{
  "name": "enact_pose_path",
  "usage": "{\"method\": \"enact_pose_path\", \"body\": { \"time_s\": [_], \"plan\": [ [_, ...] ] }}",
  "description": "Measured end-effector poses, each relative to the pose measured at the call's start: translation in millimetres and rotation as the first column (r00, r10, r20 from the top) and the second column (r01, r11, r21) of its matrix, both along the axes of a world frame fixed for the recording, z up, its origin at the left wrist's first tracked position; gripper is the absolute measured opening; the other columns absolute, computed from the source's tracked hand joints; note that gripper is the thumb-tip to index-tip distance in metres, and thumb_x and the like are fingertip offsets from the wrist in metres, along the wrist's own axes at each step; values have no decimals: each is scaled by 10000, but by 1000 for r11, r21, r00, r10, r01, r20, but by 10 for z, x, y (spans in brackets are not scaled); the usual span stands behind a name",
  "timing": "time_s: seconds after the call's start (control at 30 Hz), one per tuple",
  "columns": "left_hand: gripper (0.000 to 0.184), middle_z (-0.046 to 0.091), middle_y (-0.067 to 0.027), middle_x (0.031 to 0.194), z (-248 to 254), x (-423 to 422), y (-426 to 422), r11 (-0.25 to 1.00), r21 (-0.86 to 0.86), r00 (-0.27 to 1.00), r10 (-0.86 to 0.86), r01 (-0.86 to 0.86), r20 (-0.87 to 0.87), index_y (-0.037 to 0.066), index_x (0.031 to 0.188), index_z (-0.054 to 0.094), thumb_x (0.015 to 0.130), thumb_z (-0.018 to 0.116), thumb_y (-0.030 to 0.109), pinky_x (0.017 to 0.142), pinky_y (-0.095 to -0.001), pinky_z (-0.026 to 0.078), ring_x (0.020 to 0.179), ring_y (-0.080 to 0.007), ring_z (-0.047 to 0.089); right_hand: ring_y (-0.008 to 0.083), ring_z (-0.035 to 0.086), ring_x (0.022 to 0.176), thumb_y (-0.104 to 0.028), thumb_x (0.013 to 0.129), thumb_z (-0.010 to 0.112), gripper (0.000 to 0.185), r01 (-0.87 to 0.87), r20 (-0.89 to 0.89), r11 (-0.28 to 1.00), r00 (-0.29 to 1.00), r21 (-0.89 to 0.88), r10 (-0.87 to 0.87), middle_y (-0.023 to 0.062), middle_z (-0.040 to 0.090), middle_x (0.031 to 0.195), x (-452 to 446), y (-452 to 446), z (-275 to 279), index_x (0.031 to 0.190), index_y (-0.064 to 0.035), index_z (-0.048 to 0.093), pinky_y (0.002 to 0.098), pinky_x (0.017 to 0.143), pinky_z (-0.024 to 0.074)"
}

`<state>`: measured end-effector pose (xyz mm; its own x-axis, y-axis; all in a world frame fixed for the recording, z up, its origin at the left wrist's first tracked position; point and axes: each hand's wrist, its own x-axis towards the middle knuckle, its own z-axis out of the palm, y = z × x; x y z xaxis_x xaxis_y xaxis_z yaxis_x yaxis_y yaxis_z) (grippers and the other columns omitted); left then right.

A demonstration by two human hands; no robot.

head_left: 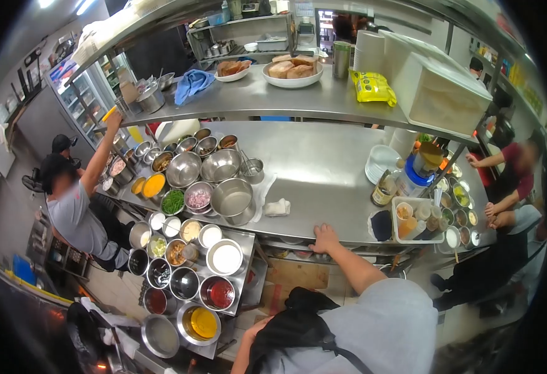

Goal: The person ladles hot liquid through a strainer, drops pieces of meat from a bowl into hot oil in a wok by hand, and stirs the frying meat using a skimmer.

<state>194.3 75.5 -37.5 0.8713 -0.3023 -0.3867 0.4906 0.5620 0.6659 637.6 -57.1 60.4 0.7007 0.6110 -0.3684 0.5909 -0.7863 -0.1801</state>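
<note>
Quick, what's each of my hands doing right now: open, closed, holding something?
Left hand: cannot be told, mostly hidden by the black cloth apron.
Right hand: open, resting on the edge of the silver metal counter.

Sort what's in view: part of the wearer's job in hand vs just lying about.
Likely in the job:
- right hand, resting on the counter edge
- steel counter under it
- folded white cloth, close by but untouched

Apparently just lying about, untouched on the upper shelf:
- crumpled blue cloth
- yellow packet
- large white bowl
</note>
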Motion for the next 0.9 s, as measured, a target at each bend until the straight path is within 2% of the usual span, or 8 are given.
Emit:
{"method": "enact_pose_path", "body": {
  "time_s": [0.1, 0.17, 0.2, 0.37, 0.6, 0.8, 0.87, 0.9],
  "plan": [
    [497, 561, -14, 1417, -9, 81, -22, 1000, -11, 1000, -8, 7, -13, 22, 1485, 469, 1037, 587, 202, 1073, -281, 424, 1227, -113, 537, 455, 247, 1472, -596, 772, 748, 1060, 19, 14, 1000, 1000, 9, -19, 299, 254, 1582, -123, -25, -107, 1552, -34, 301, 543, 1180, 260],
    [501, 560, -11, 1418, -13, 97, -32, 1000, -22, 1000, -8, 7, -18, 26, 1488, 467, 1037, 589, 207, 1072, -280, 424, 1227, -112, 536, 490, 113, 1517, -684, 785, 692, 1151, -5, 98, 999, 995, -36, 8, 331, 117, 1630, -196, -21, -176, 1593, -24, 205, 593, 1200, 182],
    [503, 559, -9, 1418, -11, 103, -49, 1000, -28, 1000, -7, 7, -17, 27, 1489, 466, 1037, 591, 210, 1071, -280, 424, 1227, -112, 536, 490, 113, 1517, -684, 785, 692, 1151, -10, 99, 999, 995, -38, 13, 331, 117, 1630, -240, -30, -208, 1593, -24, 205, 593, 1200, 182],
    [520, 548, -6, 1431, -40, 75, -33, 999, -41, 1000, 8, -8, -9, 34, 1500, 454, 1034, 597, 213, 1078, -280, 417, 1242, -113, 527, 494, -146, 1526, -785, 795, 591, 1272, 17, 48, 999, 999, -48, -15, 328, -99, 1651, -267, -26, -344, 1620, -20, -1, 611, 1216, -41],
    [560, 518, -10, 1470, -108, -117, -19, 998, -26, 998, 65, -65, 16, 39, 1526, 423, 1021, 610, 194, 1108, -281, 391, 1293, -123, 501, 482, -138, 1532, -795, 774, 612, 1298, 53, 58, 997, 997, -48, -50, 322, -109, 1651, -343, 13, -362, 1621, -23, 3, 607, 1218, -38],
    [603, 485, -24, 1513, -80, -404, -41, 997, -46, 998, 65, -64, 24, 46, 1548, 395, 1005, 625, 173, 1148, -292, 353, 1352, -130, 466, 487, -47, 1541, -833, 737, 622, 1353, 53, 227, 995, 973, -80, -34, 333, -9, 1654, -521, 136, -442, 1610, 15, 32, 583, 1233, 28],
    [620, 477, -30, 1522, 635, -387, 11, 994, 69, 994, 85, -81, -61, 47, 1550, 391, 995, 635, 179, 1153, -302, 350, 1361, -138, 460, 506, 58, 1532, -353, 854, 654, 1040, 96, 165, 990, 983, -99, -79, 355, 26, 1639, -666, 230, -319, 1594, 61, 51, 567, 1241, 73],
    [637, 470, -37, 1530, 873, -479, -18, 981, 183, 983, 102, -73, -155, 48, 1553, 387, 985, 644, 185, 1159, -311, 347, 1371, -146, 455, 506, 58, 1532, -353, 854, 654, 1040, 59, 165, 992, 985, -108, -40, 355, 26, 1639, -749, 279, -357, 1594, 61, 51, 567, 1241, 73]
  ]
}}
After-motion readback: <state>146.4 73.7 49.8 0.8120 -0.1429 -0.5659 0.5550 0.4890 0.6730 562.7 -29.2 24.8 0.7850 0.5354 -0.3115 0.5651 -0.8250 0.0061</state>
